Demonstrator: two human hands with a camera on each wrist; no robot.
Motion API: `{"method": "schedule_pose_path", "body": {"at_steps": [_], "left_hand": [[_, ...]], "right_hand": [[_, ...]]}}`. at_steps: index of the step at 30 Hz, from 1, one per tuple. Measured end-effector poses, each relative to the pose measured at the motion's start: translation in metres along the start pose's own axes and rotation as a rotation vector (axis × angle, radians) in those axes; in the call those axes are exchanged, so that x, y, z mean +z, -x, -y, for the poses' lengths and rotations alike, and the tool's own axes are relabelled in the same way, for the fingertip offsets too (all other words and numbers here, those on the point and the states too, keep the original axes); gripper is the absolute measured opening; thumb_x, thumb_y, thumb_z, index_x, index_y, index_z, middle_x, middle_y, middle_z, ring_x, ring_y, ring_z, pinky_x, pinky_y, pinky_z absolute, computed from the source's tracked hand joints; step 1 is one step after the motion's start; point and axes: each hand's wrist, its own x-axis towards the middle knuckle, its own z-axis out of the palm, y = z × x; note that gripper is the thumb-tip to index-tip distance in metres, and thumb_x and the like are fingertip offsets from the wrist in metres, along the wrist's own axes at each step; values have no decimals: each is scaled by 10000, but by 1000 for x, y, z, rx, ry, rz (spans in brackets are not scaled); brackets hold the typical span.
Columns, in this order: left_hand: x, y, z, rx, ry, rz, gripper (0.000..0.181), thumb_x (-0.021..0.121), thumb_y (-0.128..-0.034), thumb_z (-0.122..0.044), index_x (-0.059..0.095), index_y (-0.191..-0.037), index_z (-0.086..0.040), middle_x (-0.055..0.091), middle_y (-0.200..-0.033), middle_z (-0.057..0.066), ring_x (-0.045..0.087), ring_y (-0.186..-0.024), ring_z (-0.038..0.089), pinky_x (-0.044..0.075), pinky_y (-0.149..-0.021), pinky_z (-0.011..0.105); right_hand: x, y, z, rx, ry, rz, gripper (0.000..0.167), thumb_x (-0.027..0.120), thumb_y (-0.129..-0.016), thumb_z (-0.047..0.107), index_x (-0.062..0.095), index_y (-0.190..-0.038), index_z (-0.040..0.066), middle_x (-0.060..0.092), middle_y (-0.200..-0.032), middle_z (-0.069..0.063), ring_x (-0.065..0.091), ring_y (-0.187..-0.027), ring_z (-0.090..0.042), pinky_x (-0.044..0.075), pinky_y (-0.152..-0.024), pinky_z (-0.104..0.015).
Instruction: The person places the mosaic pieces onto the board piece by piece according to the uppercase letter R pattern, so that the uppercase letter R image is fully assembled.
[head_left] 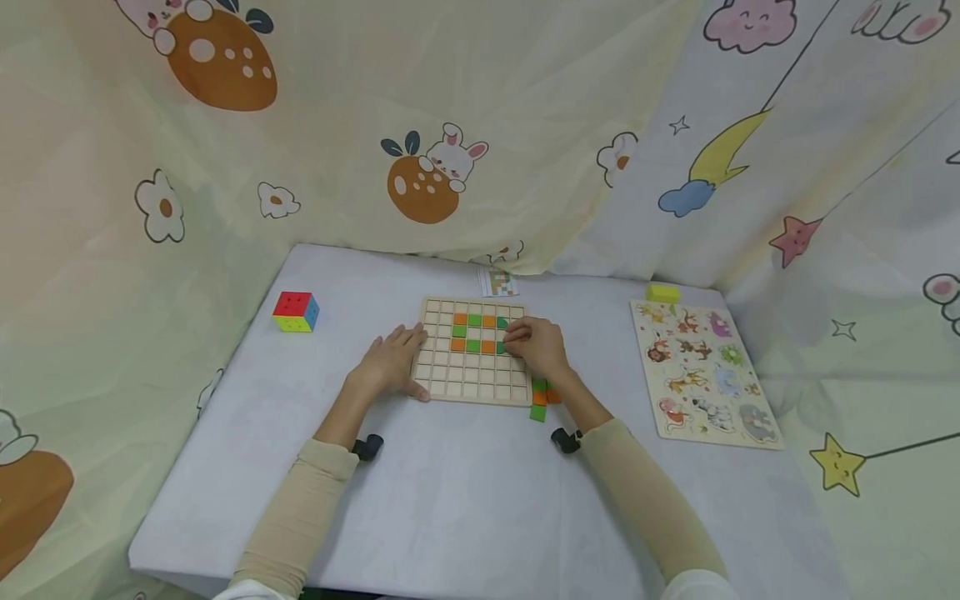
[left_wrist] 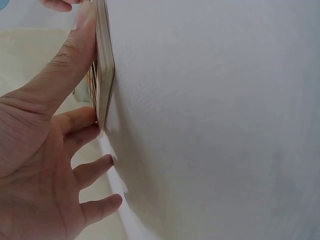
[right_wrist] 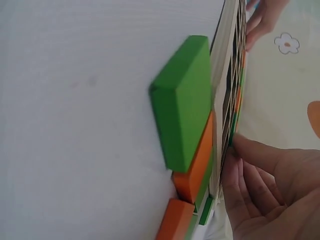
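A wooden grid board (head_left: 480, 392) lies on the table, with orange and green tiles (head_left: 474, 320) set in its upper cells. My left hand (head_left: 386, 362) rests along the board's left side, fingers fairly straight and spread. In the left wrist view the thumb (left_wrist: 60, 65) touches the board's edge (left_wrist: 104, 70). Over the right columns, my right hand (head_left: 538, 346) pinches a small tile with thumb and fingertips; the fingers mostly hide it, and its colour is unclear. Loose green (right_wrist: 187, 105) and orange (right_wrist: 175, 220) blocks lie beside the board's right edge, below that hand.
A pattern card (head_left: 498, 282) lies behind the board. A colourful puzzle cube (head_left: 296, 312) sits at the left. To the right are an animal puzzle board (head_left: 701, 375) and a yellow block (head_left: 663, 293). Printed cloth (head_left: 525, 100) hangs behind the table.
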Motion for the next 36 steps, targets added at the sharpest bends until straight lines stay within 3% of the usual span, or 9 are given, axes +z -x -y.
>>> {"method": "schedule_pose_path", "body": {"at_steps": [7,15,25,36], "left_hand": [[-2,3,-1,-7,2,10,1254,960,-663,-485,304,-1627,-21,207,-1721,178,177,-1576,435,207,-1234,677],[-2,1,-1,-9,7,10,1255,960,-667,-484,298,-1633,-32,199,-1725,168,168,-1580,428,200,-1237,675],[-1,0,-1,-9,14,0,1261,963,-655,-493,305,-1632,-42,201,-1727,158,169,-1582,421,182,-1238,683],[0,0,0,-11,-1,2,1267,957,-656,-509,302,-1633,-40,206,-1725,163,173,-1579,426,190,-1236,683]], "right_hand": [[1,2,1,2,13,-38,289,870,-863,116,748,-1108,25,786,-927,-47,771,-837,-180,641,-765,-321],[-8,5,-3,6,-10,-72,247,849,-864,71,761,-1091,32,784,-934,-45,774,-840,-182,645,-781,-360],[-28,2,-13,-12,89,-169,237,824,-863,37,769,-1094,32,782,-964,-84,759,-863,-230,627,-802,-406],[-41,1,-18,53,260,-72,295,787,-871,9,761,-1162,47,767,-1102,-125,718,-988,-287,598,-851,-457]]}}
